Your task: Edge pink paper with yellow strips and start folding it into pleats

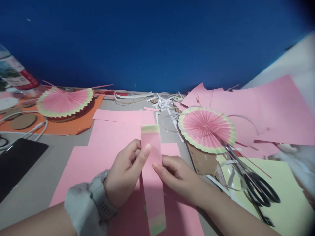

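Between my two hands is a long pink paper strip (153, 183) with green and pale yellow bands at both ends, held lengthwise away from me. My left hand (128, 170) pinches its left edge, the thumb lying on top. On the right edge, a little nearer to me, my right hand (180, 177) grips it between thumb and curled fingers. Whether the strip is one layer or several folded ones, I cannot tell. Beneath it lie large pink paper sheets (81, 167). A round pleated paper fan (205, 126) with a yellow-green rim rests to the right of my hands.
Black-handled scissors (256, 183) lie at right over pale yellow paper (283, 177). Another pleated fan (65, 101) sits on orange paper (81, 126) at left, near a bottle (18, 72) and a black phone (22, 164). White paper scraps (166, 102) lie by the blue wall (147, 42).
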A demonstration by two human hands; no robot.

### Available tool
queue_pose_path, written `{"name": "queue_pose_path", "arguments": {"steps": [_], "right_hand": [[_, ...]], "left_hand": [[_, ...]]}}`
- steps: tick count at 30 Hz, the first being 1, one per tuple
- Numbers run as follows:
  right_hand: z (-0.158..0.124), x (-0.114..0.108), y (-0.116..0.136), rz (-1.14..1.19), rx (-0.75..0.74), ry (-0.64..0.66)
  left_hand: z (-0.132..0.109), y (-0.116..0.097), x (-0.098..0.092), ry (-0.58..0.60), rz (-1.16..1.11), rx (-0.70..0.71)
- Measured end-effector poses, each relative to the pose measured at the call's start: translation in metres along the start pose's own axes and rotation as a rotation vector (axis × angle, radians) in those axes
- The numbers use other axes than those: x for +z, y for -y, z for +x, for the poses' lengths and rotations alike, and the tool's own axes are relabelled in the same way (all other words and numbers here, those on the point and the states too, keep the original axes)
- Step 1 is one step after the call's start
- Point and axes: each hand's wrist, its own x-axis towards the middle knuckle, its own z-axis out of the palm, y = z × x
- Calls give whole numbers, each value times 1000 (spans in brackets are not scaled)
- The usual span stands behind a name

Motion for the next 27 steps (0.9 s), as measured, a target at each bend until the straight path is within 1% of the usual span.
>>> {"name": "queue_pose_path", "arguments": {"steps": [2, 3, 6, 9, 11, 15, 17, 21, 23, 27], "right_hand": [[0, 0, 1, 69, -25, -10], [0, 0, 1, 126, -38, -43], [0, 0, 2, 296, -41, -196], [1, 0, 3, 314, -31, -289], [2, 0, 4, 279, -56, -281], [3, -1, 6, 206, -91, -130], [1, 0, 5, 190, -83, -91], [-2, 1, 2, 354, 14, -171], [-2, 3, 1, 419, 34, -201], [0, 3, 2, 403, 34, -210]], "left_hand": [[-1, 0, 0, 28, -3, -13], [-1, 0, 1, 61, -1, -19], [-1, 0, 3, 178, 18, -30], [-1, 1, 5, 212, 35, -32], [-1, 1, 5, 198, 22, -28], [-2, 4, 5, 140, -15, -14], [-3, 5, 5, 122, -8, -25], [-3, 5, 4, 125, 36, -29], [-2, 3, 4, 125, 66, -19], [0, 1, 4, 122, 108, -9]]}}
